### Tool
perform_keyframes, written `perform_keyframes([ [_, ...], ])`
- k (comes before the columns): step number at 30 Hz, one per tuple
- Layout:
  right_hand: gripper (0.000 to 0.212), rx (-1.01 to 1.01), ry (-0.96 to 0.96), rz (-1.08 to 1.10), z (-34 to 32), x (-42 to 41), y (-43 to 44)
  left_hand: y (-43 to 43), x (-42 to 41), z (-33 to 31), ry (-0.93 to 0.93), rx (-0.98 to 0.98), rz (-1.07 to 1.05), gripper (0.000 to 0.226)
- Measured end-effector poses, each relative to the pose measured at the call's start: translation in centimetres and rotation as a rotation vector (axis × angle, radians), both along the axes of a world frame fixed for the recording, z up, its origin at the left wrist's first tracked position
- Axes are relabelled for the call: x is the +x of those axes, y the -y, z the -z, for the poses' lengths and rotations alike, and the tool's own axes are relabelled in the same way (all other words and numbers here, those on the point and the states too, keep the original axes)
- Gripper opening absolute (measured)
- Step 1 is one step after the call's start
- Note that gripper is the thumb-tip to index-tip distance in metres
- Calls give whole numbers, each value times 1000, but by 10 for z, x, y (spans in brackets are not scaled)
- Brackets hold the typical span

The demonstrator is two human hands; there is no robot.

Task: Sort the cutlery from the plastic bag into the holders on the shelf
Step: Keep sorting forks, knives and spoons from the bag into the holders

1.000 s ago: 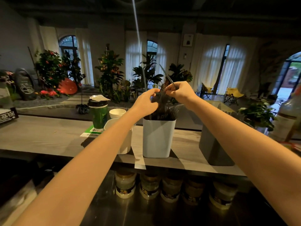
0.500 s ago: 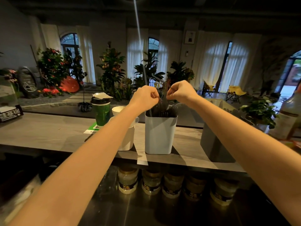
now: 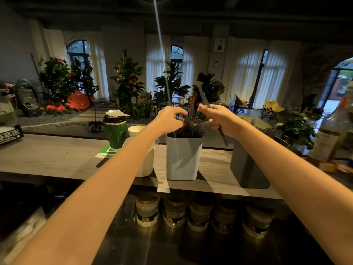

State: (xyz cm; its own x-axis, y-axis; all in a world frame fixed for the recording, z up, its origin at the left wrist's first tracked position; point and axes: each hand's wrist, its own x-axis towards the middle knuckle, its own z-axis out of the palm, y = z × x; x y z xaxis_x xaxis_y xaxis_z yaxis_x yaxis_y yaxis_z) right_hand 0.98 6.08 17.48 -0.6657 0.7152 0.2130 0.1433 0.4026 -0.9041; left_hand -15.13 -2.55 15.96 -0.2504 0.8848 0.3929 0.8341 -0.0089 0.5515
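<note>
The right hand (image 3: 219,119) has its fingers closed around one dark utensil (image 3: 223,137), held tilted just right of the white holder (image 3: 183,159) on the shelf (image 3: 47,157). The left hand (image 3: 166,121) curves over the black cutlery (image 3: 191,129) standing in this holder; whether it pinches anything, I cannot tell.

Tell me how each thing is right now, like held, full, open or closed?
White holder, upright on the shelf, full of dark utensils.
Right hand, gripping one tilted utensil outside the holders.
Left hand, fingers bent over the white holder's top; grip unclear.
Grey holder, upright, contents hidden.
Green cup, upright, lid on.
Paper cup, upright, open.
Jars, lids on, below the shelf.
</note>
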Motion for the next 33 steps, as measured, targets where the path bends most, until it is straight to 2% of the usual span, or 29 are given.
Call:
perform_keyframes([
  [2,51,-105,-70,-45,0,5,2,2,5,-1,54,86,-23,36],
  [4,58,-239,-155,-108,2,13,3,4,13,-5,118,161,-45,32],
  [6,48,-286,-237,-121,4,23,5,5,25,-12,173,231,-49,29],
  [8,33,-209,-260,-100,6,36,7,5,41,-18,249,278,1,27],
  [12,22,-98,-222,-86,4,66,15,1,87,-31,423,263,179,38],
  [14,19,-67,-195,-64,2,81,20,-5,110,-33,354,295,215,37],
  [16,15,-28,-187,-26,1,96,22,-14,131,-34,256,390,195,25],
  [19,12,94,-217,95,-3,121,15,-26,160,-40,214,472,159,15],
  [21,16,172,-257,178,-7,139,8,-34,176,-46,191,487,190,13],
  [24,7,243,-277,259,-14,161,-4,-45,199,-54,170,519,221,12],
  [28,7,293,-248,325,-12,175,-26,-65,220,-55,58,540,190,13],
  [31,11,336,-104,363,4,176,-42,-83,222,-40,-69,416,69,16],
  [33,18,432,79,365,18,173,-50,-92,220,-23,-128,320,-19,34],
])
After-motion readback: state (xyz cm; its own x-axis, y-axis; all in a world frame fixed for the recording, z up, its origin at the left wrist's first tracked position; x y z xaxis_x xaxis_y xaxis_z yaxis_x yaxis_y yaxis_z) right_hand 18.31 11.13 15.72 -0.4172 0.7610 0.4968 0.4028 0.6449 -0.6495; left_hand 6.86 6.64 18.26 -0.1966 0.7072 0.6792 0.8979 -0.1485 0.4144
